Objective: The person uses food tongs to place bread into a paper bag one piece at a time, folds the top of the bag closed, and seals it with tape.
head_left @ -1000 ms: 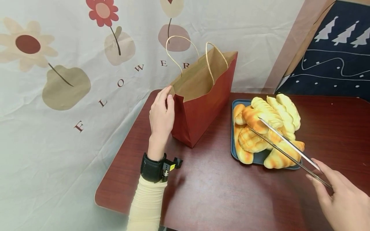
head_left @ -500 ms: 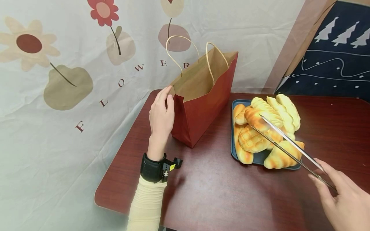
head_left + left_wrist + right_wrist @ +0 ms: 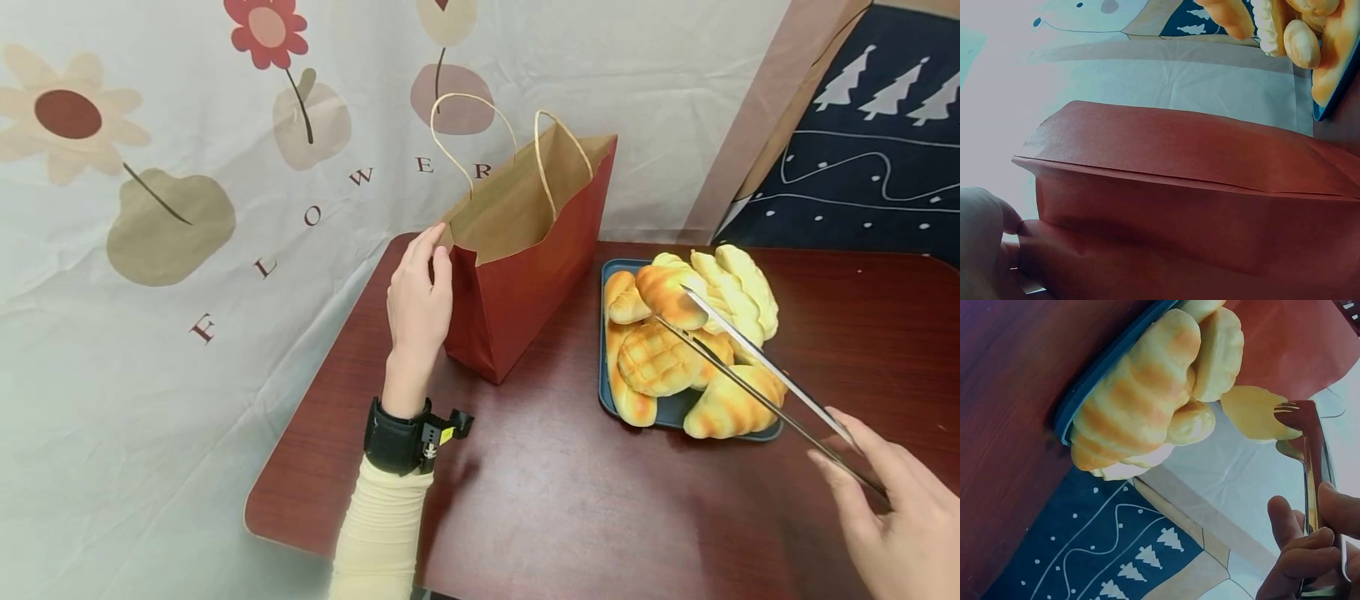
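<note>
My right hand (image 3: 900, 500) holds metal tongs (image 3: 757, 354), its fingers and thumb around the two arms. Between the tong tips is a golden-brown bread roll (image 3: 670, 296), overlapping the pile in the head view; in the right wrist view, this roll (image 3: 1254, 412) shows beside the other breads, with a forked tip against it. My left hand (image 3: 420, 292) grips the near corner of a red paper bag (image 3: 532, 275), thumb against the side and fingertips at the rim. The bag stands upright, mouth open, with two cord handles.
A blue tray (image 3: 602, 358) right of the bag carries several breads, including a grid-topped bun (image 3: 658, 360) and a croissant-like roll (image 3: 735, 404). The dark red wooden table (image 3: 570, 500) meets a flower-printed cloth (image 3: 315, 92) behind and at the left.
The tongs have raised the roll slightly from the pile, towards the tray's far side. My right hand has shifted a little right and down. The left hand and bag keep their place.
</note>
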A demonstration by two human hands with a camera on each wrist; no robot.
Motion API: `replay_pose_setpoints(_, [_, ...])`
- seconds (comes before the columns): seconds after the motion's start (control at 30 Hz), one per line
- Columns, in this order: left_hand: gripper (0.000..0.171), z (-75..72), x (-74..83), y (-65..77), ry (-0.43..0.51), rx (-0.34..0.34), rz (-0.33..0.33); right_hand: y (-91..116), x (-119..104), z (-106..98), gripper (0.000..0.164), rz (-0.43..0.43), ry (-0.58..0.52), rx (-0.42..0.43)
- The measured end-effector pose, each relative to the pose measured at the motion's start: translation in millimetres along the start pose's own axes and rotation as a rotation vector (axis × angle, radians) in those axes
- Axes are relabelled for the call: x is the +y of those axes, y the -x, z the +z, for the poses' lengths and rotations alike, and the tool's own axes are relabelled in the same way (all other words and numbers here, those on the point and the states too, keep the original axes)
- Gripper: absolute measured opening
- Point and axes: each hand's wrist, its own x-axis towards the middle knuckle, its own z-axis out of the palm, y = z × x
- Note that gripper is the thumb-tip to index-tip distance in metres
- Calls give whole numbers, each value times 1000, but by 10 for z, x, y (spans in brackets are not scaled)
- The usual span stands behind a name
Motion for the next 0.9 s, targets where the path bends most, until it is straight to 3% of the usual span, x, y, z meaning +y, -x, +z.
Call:
replay_pose_setpoints(0.37, [41,-5,-1,4,3,4,12,-50,-78,-29,38,26,-37,18])
replay_pose_setpoints(0.6, [41,-5,0,7,5,5,13,-104,-107,-5,39,-22,-166,62])
replay_pose_setpoints(0.9, [41,3,0,-2,-5,-3,10,-143,-194,-15,37,37,-228,70])
